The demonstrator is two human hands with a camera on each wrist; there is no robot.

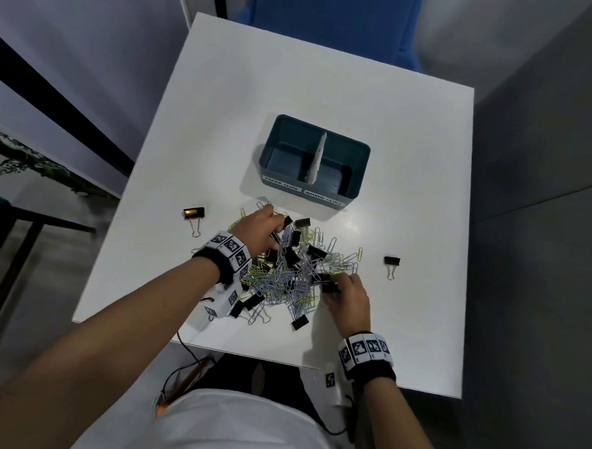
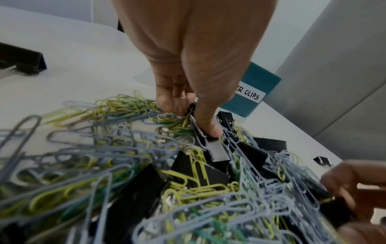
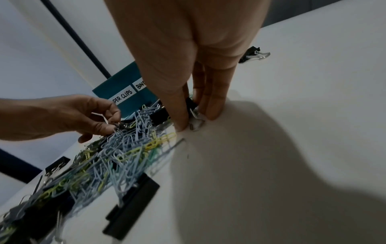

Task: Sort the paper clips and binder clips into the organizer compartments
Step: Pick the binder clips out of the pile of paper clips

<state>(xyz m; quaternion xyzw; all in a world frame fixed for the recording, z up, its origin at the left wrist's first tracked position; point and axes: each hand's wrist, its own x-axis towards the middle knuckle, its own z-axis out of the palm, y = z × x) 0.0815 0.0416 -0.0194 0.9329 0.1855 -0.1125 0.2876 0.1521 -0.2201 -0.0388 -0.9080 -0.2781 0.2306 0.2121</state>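
A tangled pile of paper clips, grey, yellow and green, lies mid-table mixed with black binder clips. Behind it stands the teal organizer, split by a white divider and labelled PAPER CLIPS on the left, BINDER CLIPS on the right. My left hand reaches into the pile's far left side. Its thumb and fingers pinch a black binder clip tangled with paper clips. My right hand is at the pile's right edge and pinches another black binder clip against the table.
Stray binder clips lie apart from the pile: one on the left, one on the right, one near the front. The white table ends close to my body. A blue chair stands beyond its far edge.
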